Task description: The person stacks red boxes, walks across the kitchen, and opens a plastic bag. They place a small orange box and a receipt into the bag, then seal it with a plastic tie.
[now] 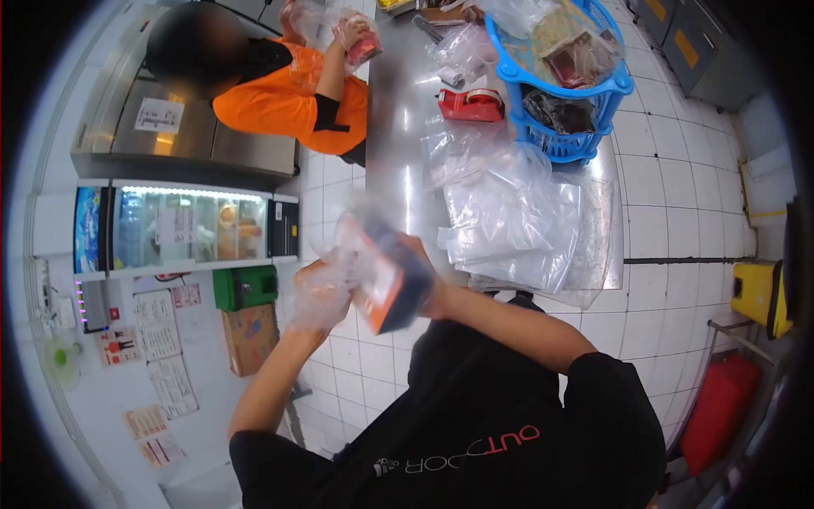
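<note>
Orange and dark, the packet (386,280) sits between my two hands above the near end of the steel table (403,127), blurred by motion. My right hand (424,276) is closed on its far edge; my left hand (318,288) grips the clear bag (335,263) bunched around it — I can't tell how far in the packet sits. Just beyond lies a loose pile of clear bags (509,220), then a red tape dispenser (471,104) and a blue basket (564,93). A co-worker in orange (292,93) stands at the far left — holding a wrapped packet too.
</note>
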`<state>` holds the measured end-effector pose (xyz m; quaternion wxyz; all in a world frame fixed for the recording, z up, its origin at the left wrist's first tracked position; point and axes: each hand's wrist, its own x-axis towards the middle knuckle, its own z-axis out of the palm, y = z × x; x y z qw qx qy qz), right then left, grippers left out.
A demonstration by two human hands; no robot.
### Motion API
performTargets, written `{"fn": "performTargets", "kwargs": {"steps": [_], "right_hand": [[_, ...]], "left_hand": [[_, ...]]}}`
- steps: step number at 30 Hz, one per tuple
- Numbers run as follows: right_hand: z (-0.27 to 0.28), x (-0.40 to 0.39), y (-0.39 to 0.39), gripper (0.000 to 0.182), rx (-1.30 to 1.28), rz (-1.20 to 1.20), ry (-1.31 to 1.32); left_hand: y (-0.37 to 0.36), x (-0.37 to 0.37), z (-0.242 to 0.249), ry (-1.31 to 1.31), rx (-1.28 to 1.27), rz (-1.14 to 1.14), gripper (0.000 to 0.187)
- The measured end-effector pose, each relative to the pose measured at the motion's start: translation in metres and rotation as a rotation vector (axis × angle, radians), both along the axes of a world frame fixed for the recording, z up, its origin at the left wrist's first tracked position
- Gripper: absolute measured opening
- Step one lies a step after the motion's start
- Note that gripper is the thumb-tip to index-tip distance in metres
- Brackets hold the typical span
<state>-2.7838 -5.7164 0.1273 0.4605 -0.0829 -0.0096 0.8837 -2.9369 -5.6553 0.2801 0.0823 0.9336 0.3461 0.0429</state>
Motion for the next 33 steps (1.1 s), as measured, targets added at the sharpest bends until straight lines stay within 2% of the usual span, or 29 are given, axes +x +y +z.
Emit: {"fn": "performTargets", "kwargs": {"steps": [2, 3, 5, 6, 7, 8, 9, 10, 11, 12, 15, 17, 18, 19, 21, 22, 25, 27, 28, 29, 30, 31, 32, 33], "right_hand": [[-0.065, 0.003, 0.029, 0.054, -0.155, 0.537, 0.221], [-0.086, 0.005, 0.029, 0.052, -0.19, 0.553, 0.129], [-0.114, 0.014, 0.037, 0.05, -0.25, 0.573, -0.069], [-0.099, 0.012, 0.034, 0.044, -0.428, 0.331, -0.137], [-0.099, 0.014, 0.027, 0.043, -0.39, 0.165, -0.386], [-0.099, 0.018, 0.019, 0.043, -0.342, -0.012, -0.631], [-0.095, 0.022, 0.015, 0.043, -0.287, -0.198, -0.873], [-0.092, 0.024, 0.013, 0.048, 0.126, -0.341, -1.415], [-0.068, 0.027, 0.019, 0.048, 0.253, -0.331, -1.604], [-0.035, 0.026, 0.03, 0.049, 0.39, -0.313, -1.79], [-0.039, 0.011, 0.086, 0.046, 0.665, -0.256, -1.929], [-0.08, 0.005, 0.115, 0.047, 1.111, -0.482, -1.823], [-0.056, 0.002, 0.119, 0.045, 1.07, -0.146, -1.767], [-0.033, -0.004, 0.116, 0.044, 1.001, 0.177, -1.683], [-0.036, -0.006, 0.108, 0.043, 1.245, 0.118, -1.709], [-0.037, 0.0, 0.112, 0.042, 1.377, 0.097, -1.712], [-0.026, 0.043, 0.133, 0.045, 1.392, 0.313, -1.56], [0.041, 0.092, 0.19, 0.052, 0.801, 0.817, -1.43], [0.043, 0.123, 0.217, 0.056, 0.864, 0.782, -1.662], [0.017, 0.168, 0.242, 0.045, 0.699, 0.464, -1.724], [-0.011, 0.207, 0.272, 0.032, 0.694, 0.285, -2.239], [-0.002, 0.216, 0.292, 0.025, 0.362, -0.366, -2.436], [0.003, 0.239, 0.315, 0.026, 0.314, -0.54, -2.577], [0.002, 0.263, 0.338, 0.028, 0.297, -0.571, -2.687]], "left_hand": [[-0.007, 0.006, -0.025, 0.025, -0.055, 0.201, 0.025], [-0.011, 0.012, -0.035, 0.038, -0.081, 0.301, 0.025], [0.003, -0.007, -0.111, 0.036, 0.052, 0.271, 0.026], [0.003, -0.018, -0.153, 0.026, 0.018, 0.335, 0.026], [0.006, -0.028, -0.197, 0.009, -0.011, 0.4, 0.026], [0.011, -0.028, -0.221, -0.008, -0.038, 0.456, 0.027], [0.014, -0.012, -0.22, -0.173, -0.092, 0.519, 0.025], [0.009, 0.004, -0.22, -0.336, -0.154, 0.579, 0.024], [0.005, 0.014, -0.219, -0.502, -0.22, 0.64, 0.022], [0.0, 0.015, -0.227, -0.47, -0.034, 0.62, 0.016], [-0.001, 0.02, -0.25, -0.553, -0.105, 0.631, 0.017], [0.002, 0.014, -0.264, -0.467, -0.27, 0.696, 0.017], [0.006, 0.008, -0.267, -0.387, -0.378, 0.739, 0.017], [0.008, 0.003, -0.27, -0.534, -0.351, 0.659, 0.017], [0.019, -0.003, -0.259, -0.83, -0.288, 0.492, 0.016], [0.019, -0.012, -0.255, -0.804, -0.361, 0.413, 0.015], [0.023, -0.033, -0.25, -0.776, -0.581, 0.243, 0.014], [0.029, -0.04, -0.246, -0.82, -0.727, 0.218, 0.016], [0.033, -0.046, -0.24, -0.882, -0.979, 0.234, 0.022], [0.035, -0.046, -0.234, -0.911, -1.048, 0.279, 0.024], [0.037, -0.045, -0.228, -0.936, -1.116, 0.322, 0.025], [0.039, -0.044, -0.226, -0.957, -1.182, 0.363, 0.027], [0.039, -0.044, -0.227, -0.953, -1.184, 0.372, 0.028], [0.037, -0.045, -0.228, -0.947, -1.186, 0.383, 0.029]]}}
